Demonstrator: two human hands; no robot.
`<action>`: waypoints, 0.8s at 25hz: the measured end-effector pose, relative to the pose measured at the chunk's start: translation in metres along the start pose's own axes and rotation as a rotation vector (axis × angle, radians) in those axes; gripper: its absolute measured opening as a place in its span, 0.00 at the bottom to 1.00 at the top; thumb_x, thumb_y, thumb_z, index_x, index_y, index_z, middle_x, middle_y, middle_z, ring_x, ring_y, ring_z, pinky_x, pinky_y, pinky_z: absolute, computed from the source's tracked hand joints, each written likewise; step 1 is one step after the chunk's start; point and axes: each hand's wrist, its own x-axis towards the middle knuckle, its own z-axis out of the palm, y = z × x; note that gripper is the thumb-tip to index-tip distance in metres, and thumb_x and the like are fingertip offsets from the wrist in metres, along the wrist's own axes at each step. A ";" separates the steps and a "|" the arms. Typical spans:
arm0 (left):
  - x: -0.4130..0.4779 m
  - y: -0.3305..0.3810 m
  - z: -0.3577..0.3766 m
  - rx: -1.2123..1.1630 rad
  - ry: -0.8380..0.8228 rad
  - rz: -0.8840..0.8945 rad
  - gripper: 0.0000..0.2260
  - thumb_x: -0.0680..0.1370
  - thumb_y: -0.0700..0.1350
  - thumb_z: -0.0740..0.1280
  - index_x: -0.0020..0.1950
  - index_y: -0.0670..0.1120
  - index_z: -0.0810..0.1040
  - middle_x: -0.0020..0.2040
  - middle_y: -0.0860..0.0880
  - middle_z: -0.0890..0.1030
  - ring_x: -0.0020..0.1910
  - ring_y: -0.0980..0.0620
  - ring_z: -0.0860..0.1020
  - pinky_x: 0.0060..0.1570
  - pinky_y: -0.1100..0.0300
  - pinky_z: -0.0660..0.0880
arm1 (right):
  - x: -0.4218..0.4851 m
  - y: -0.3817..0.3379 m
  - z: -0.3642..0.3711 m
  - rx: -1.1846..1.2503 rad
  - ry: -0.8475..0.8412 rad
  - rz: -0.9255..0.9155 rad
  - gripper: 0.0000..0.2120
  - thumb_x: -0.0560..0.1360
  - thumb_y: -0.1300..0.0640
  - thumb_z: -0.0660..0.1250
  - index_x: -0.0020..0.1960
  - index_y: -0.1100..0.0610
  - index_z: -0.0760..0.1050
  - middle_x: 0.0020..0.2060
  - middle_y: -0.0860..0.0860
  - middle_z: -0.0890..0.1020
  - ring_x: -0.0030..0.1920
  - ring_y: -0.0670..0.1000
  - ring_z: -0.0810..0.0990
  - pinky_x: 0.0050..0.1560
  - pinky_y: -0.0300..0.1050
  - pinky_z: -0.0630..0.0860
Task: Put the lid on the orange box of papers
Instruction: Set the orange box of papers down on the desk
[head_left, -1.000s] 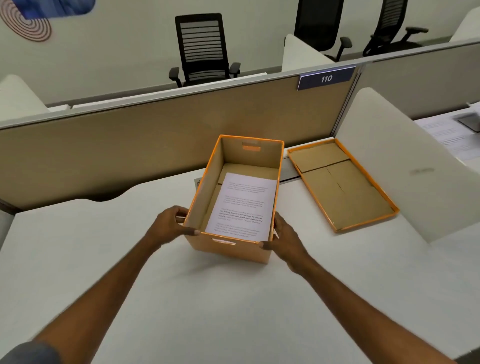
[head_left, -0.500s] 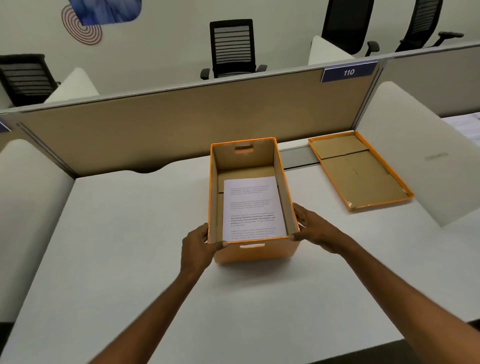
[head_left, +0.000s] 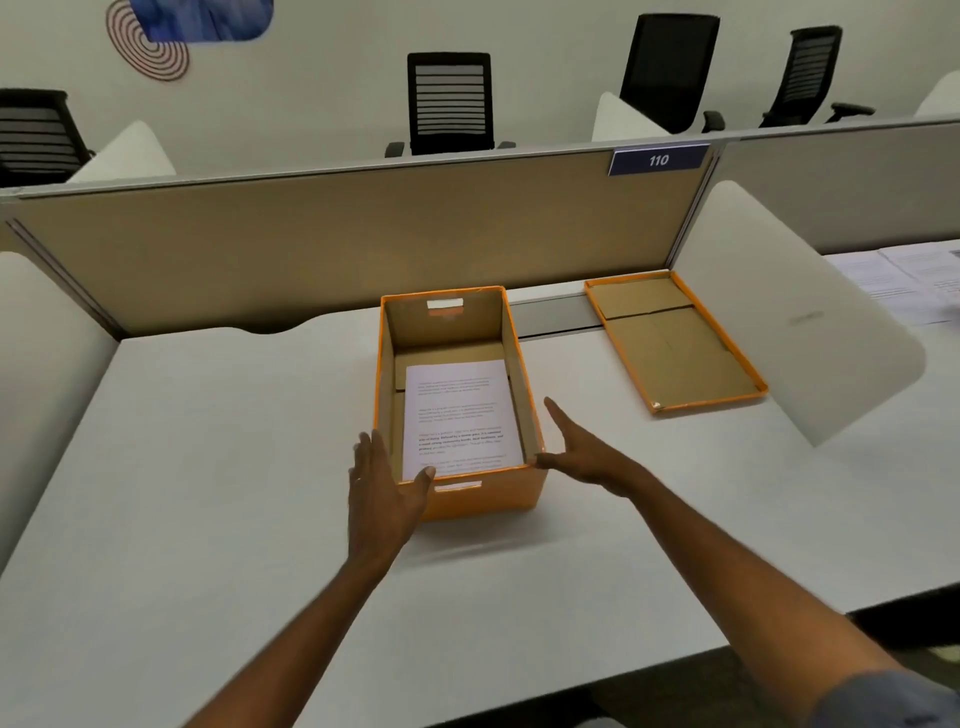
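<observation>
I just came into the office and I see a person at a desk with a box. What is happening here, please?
A person stands at a white desk with an open orange box holding printed papers. The left hand and right hand are open at the box's near corners, gripping nothing. The lid lies upside down on the desk to the right, not yet on the box.

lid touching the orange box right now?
Apart. The head view shows the lid lying inside-up on the desk, with a clear strip of desk between it and the orange box.
</observation>
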 end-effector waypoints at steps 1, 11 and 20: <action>-0.003 0.009 0.008 0.012 0.069 0.099 0.41 0.77 0.57 0.69 0.83 0.46 0.51 0.84 0.45 0.54 0.83 0.47 0.52 0.80 0.49 0.53 | 0.001 0.008 -0.006 -0.078 0.036 -0.031 0.48 0.79 0.48 0.71 0.84 0.52 0.40 0.85 0.51 0.46 0.84 0.54 0.46 0.83 0.56 0.52; 0.024 0.185 0.173 -0.005 -0.066 0.562 0.37 0.80 0.58 0.63 0.83 0.48 0.49 0.85 0.51 0.48 0.83 0.55 0.43 0.80 0.55 0.51 | 0.015 0.161 -0.167 -0.492 0.402 -0.033 0.36 0.83 0.48 0.63 0.83 0.60 0.50 0.84 0.57 0.50 0.84 0.60 0.46 0.82 0.60 0.52; 0.084 0.274 0.326 0.133 -0.409 0.242 0.43 0.79 0.62 0.62 0.83 0.42 0.44 0.84 0.44 0.40 0.83 0.44 0.39 0.80 0.48 0.45 | 0.045 0.268 -0.295 -0.496 0.397 0.177 0.34 0.85 0.49 0.60 0.83 0.63 0.51 0.83 0.62 0.49 0.84 0.64 0.47 0.81 0.59 0.54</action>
